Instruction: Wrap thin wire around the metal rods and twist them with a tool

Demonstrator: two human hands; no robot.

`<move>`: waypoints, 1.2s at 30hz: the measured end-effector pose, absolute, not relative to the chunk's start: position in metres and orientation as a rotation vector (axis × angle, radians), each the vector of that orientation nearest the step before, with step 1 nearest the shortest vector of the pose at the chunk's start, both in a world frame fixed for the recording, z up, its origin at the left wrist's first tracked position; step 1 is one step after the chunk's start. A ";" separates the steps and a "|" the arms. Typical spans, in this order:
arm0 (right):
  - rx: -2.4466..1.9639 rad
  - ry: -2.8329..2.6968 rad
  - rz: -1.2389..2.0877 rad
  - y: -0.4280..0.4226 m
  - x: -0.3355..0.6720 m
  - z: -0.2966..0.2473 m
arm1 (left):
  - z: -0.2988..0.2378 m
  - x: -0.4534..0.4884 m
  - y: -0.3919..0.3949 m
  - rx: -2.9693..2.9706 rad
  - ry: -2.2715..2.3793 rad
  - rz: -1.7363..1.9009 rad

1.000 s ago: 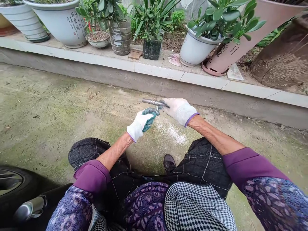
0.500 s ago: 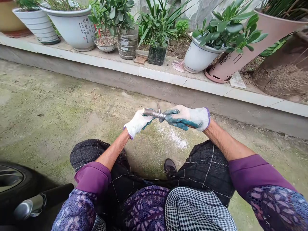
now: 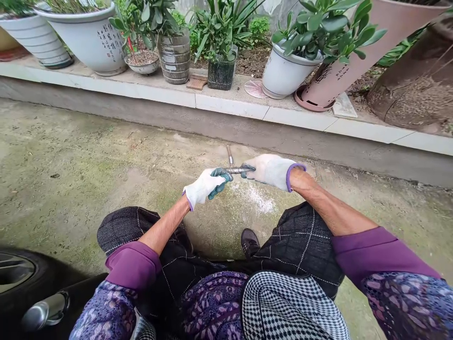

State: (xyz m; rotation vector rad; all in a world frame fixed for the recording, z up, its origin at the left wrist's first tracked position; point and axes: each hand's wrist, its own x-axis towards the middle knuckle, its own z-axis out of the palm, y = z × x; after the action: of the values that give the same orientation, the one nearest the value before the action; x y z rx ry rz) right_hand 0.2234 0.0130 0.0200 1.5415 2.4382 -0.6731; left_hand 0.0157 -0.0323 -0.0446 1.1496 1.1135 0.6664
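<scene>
A short grey metal rod with a ridged, shiny middle [image 3: 236,170] is stretched level between both hands, above the concrete. My left hand [image 3: 209,184], in a white glove with a blue-green palm, is closed round its left end. The matching glove on my right hand [image 3: 269,171] has its fingers closed on the right end, and the palm side is hidden. Just beyond the rod, a slim tool with a brown handle and a silvery end [image 3: 230,155] lies on the ground. White powder [image 3: 261,200] is scattered under my right hand.
A low tiled ledge [image 3: 230,105] runs across ahead, bearing several potted plants, among them a white pot [image 3: 288,73] and a tall pink planter [image 3: 332,80]. A wheel [image 3: 16,271] and a metal exhaust pipe [image 3: 46,309] are close at the lower left.
The rod has turned a little and my left hand has shifted slightly lower along it. My right hand has rolled so its back faces up more. The view has tipped down slightly.
</scene>
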 end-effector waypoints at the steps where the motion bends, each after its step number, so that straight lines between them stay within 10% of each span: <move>1: 1.527 2.438 -0.597 0.014 0.222 0.019 | -0.044 0.017 -0.033 1.128 1.108 0.683; 11: 1.616 2.686 -0.316 0.017 0.191 0.013 | -0.030 0.021 -0.033 0.945 1.065 1.005; 21: 1.738 2.190 -2.161 0.010 0.201 0.032 | -0.026 -0.007 -0.035 1.088 1.014 0.944; 36: 1.511 2.155 -2.473 -0.006 0.213 0.044 | -0.012 -0.015 -0.022 1.278 1.202 1.172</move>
State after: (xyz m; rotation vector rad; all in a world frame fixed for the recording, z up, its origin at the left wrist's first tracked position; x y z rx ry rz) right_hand 0.2131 -0.0060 0.0438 1.5112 2.1552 -2.4732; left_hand -0.0148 -0.0215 -0.0115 1.2785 1.2017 1.1716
